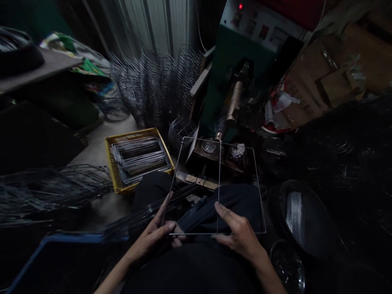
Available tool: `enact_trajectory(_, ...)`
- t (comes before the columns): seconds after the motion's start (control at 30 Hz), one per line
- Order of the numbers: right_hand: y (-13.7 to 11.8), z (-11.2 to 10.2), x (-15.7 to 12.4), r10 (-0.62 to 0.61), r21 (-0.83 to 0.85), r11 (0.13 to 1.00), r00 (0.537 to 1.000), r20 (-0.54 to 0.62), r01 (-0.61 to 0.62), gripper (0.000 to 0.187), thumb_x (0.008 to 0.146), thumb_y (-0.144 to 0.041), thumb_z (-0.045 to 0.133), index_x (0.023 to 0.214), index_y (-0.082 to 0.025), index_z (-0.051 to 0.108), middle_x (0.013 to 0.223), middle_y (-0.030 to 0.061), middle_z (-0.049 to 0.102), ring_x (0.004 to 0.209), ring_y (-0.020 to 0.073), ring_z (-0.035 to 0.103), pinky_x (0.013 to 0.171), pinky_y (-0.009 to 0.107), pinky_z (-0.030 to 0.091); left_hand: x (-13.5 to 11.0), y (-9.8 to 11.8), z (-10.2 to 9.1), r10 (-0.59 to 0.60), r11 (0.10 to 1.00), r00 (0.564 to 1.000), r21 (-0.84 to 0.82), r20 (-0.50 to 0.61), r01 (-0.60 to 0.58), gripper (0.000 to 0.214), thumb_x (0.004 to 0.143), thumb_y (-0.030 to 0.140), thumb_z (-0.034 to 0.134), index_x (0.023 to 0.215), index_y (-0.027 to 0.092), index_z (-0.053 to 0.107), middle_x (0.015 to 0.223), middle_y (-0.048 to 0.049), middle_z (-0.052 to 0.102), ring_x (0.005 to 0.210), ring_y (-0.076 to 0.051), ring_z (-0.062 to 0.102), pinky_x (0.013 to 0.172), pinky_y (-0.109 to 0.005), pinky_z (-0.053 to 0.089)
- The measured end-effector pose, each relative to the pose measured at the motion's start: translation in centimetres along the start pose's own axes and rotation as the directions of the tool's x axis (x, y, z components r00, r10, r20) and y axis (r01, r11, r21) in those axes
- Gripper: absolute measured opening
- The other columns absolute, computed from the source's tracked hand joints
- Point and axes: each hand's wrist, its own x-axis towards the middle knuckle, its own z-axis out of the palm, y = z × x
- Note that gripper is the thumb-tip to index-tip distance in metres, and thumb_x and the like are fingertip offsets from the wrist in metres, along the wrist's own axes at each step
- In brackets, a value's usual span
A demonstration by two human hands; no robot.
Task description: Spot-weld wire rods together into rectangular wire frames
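A rectangular wire frame [259, 188] is held up over my lap, with one straight wire rod [219, 175] running across its middle. My left hand [161, 228] grips the frame's near left corner, fingers closed around the wire. With thumb and index finger, my right hand [235, 228] pinches the middle rod near its lower end. The rod's far end meets the frame's far side at the copper-coloured electrode tip [219, 136] of a green machine [211, 98]. More thin wire rods [153, 210] lie across my left thigh.
A yellow crate [114, 177] filled with wire frames stands ahead left. Behind it rise stacks of wire rings [156, 81]. A blue bin [45, 245] sits at lower left, a black round container [306, 220] at right. Cardboard boxes [306, 90] lean at the back right.
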Motion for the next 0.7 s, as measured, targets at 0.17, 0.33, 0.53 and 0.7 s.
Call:
enact_trajectory(0.17, 0.11, -0.22, 0.29, -0.002, 0.005, 1.0, 1.0, 0.0, 0.002, 0.095, 0.07, -0.012, 0.082, 0.152, -0.022, 0.034, 0.148, 0.0078, 0.044, 0.134, 0.0212, 0.047, 0.111, 0.032, 0.042, 0.48, -0.32, -0.46, 0.031, 0.999, 0.999, 0.006, 0.045, -0.031, 0.098, 0.093, 0.035, 0.056, 0.149, 0.031, -0.024, 0.081, -0.0115, 0.071, 0.064, -0.023, 0.067, 0.061, -0.032, 0.051)
enact_trajectory(0.33, 0.55, 0.01, 0.47, -0.007, 0.016, 1.0, 1.0, 0.002, 0.007, 0.096, 0.072, -0.015, 0.082, 0.153, -0.024, 0.031, 0.149, 0.0063, 0.043, 0.134, 0.021, 0.046, 0.112, 0.032, 0.042, 0.7, -0.1, -0.5, 0.023, 1.0, 0.999, 0.004, 0.045, -0.023, 0.098, 0.093, 0.033, 0.057, 0.15, 0.03, -0.023, 0.081, -0.0118, 0.071, 0.065, -0.023, 0.068, 0.06, -0.031, 0.051)
enact_trajectory(0.53, 0.22, 0.17, 0.15, -0.021, 0.026, 0.999, 1.0, -0.006, 0.021, 0.103, 0.07, -0.01, 0.082, 0.155, -0.028, 0.026, 0.15, 0.0042, 0.042, 0.134, 0.0206, 0.046, 0.111, 0.031, 0.042, 0.02, 0.26, -0.34, -0.002, 1.0, 1.0, -0.01, 0.019, 0.002, 0.093, 0.094, 0.031, 0.056, 0.152, 0.034, -0.016, 0.081, -0.0106, 0.071, 0.066, -0.023, 0.068, 0.061, -0.03, 0.051)
enact_trajectory(0.7, 0.19, 0.04, 0.29, -0.018, 0.023, 1.0, 1.0, -0.015, 0.018, 0.102, 0.07, -0.01, 0.082, 0.154, -0.027, 0.027, 0.149, 0.0048, 0.043, 0.133, 0.0207, 0.047, 0.111, 0.031, 0.042, 0.11, 0.53, -0.05, 0.001, 1.0, 1.0, 0.013, 0.019, -0.002, 0.094, 0.094, 0.032, 0.055, 0.152, 0.029, -0.019, 0.079, -0.0106, 0.07, 0.063, -0.022, 0.066, 0.06, -0.029, 0.05)
